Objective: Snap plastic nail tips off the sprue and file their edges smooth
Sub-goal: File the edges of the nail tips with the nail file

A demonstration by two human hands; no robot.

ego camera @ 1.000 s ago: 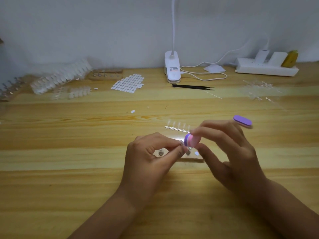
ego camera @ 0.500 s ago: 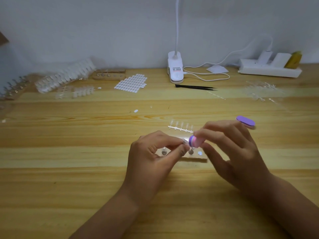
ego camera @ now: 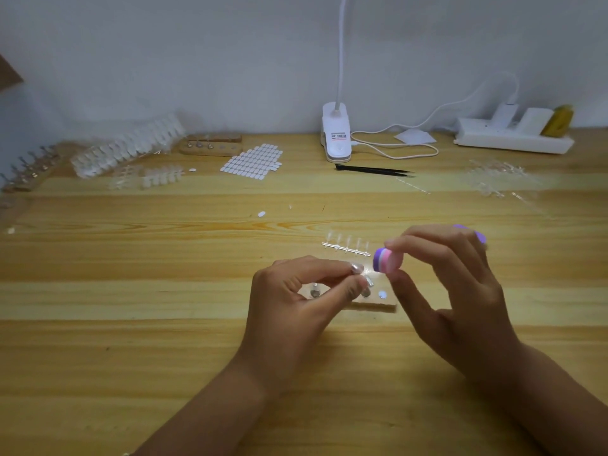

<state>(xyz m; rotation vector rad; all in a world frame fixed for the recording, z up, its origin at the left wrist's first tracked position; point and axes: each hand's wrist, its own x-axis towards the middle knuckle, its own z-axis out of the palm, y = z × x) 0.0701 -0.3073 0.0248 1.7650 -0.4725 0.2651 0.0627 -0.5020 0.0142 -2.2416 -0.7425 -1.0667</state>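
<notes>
My left hand [ego camera: 296,297] pinches a small clear nail tip [ego camera: 369,280] between thumb and forefinger. My right hand [ego camera: 450,291] grips a pink and purple nail file block [ego camera: 387,260], whose near end sits just right of the tip and a little apart from it. A clear sprue [ego camera: 345,247] with several tips on it lies on the table just beyond my hands. Under my hands stands a small wooden holder block [ego camera: 378,305] with metal pegs, partly hidden by my left fingers.
Stacks of clear sprues [ego camera: 128,153] and a sheet of white stickers [ego camera: 253,162] lie at the back left. Black tweezers [ego camera: 375,171], a white clip lamp [ego camera: 335,136], its cable and a power strip [ego camera: 513,139] line the back. More clear sprues [ego camera: 493,179] lie at the back right.
The file's near end has drawn away from the nail tip, up and to the right. My left hand stays almost still with the tip.
</notes>
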